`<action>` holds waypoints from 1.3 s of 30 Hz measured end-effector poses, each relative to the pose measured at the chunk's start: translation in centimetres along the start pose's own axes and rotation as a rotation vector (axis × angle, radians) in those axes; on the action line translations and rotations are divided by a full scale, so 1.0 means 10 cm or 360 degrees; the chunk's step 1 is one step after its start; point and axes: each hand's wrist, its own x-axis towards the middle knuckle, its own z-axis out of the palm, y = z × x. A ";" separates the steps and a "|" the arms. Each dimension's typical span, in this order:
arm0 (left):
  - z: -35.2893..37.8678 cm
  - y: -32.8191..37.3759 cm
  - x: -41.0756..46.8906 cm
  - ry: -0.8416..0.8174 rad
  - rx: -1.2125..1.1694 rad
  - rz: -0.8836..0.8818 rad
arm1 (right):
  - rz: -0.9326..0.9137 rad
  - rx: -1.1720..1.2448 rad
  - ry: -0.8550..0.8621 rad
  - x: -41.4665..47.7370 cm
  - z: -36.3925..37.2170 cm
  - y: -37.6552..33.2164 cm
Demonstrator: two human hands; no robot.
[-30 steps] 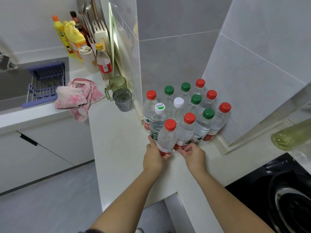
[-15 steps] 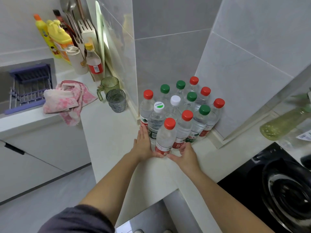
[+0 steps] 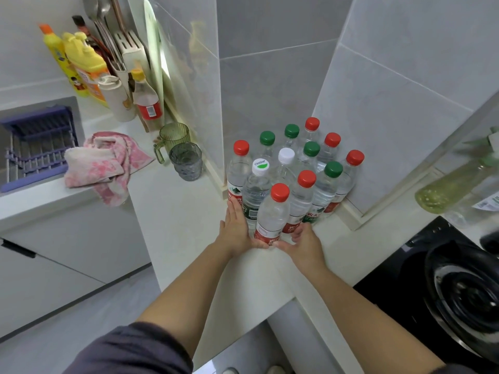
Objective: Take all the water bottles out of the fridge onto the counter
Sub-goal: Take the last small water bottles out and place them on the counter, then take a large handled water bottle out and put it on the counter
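Several clear water bottles [image 3: 302, 163] with red, green and white caps stand packed together in the corner of the white counter [image 3: 183, 211], against the tiled walls. The front red-capped bottle [image 3: 270, 214] stands nearest to me. My left hand [image 3: 237, 228] lies flat, fingers straight, against the left side of the group at its base. My right hand [image 3: 303, 242] is cupped against the base of the front bottle and the red-capped one behind it. Neither hand is lifting a bottle. No fridge is in view.
A grey glass [image 3: 186, 164], a green mug [image 3: 172, 137] and a pink towel [image 3: 108, 163] sit left of the bottles. Detergent bottles [image 3: 86, 63] and a sink rack [image 3: 37, 147] are farther left. A black stove [image 3: 459, 287] and a yellowish bottle [image 3: 453, 187] are on the right.
My left hand has opened flat and slid up along the left side of the group. The right hand has stayed at the front bottle's base. The bottles look pressed slightly closer into the corner.
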 end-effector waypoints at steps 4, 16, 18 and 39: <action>0.02 -0.01 -0.07 0.0085 0.0159 -0.0096 | 0.0012 -0.0043 -0.0086 -0.03 -0.04 0.00; 0.32 -0.09 -1.04 0.0391 0.0455 -0.0183 | -0.0249 -0.0386 -0.0207 -0.65 -0.42 0.26; 0.41 -0.11 -1.33 0.0456 0.0482 -0.0201 | -0.0313 -0.0465 -0.0255 -0.78 -0.50 0.34; 1.17 0.20 -4.44 0.1149 0.0257 -0.0935 | -0.1368 -0.0763 -0.0836 -2.56 -0.60 0.28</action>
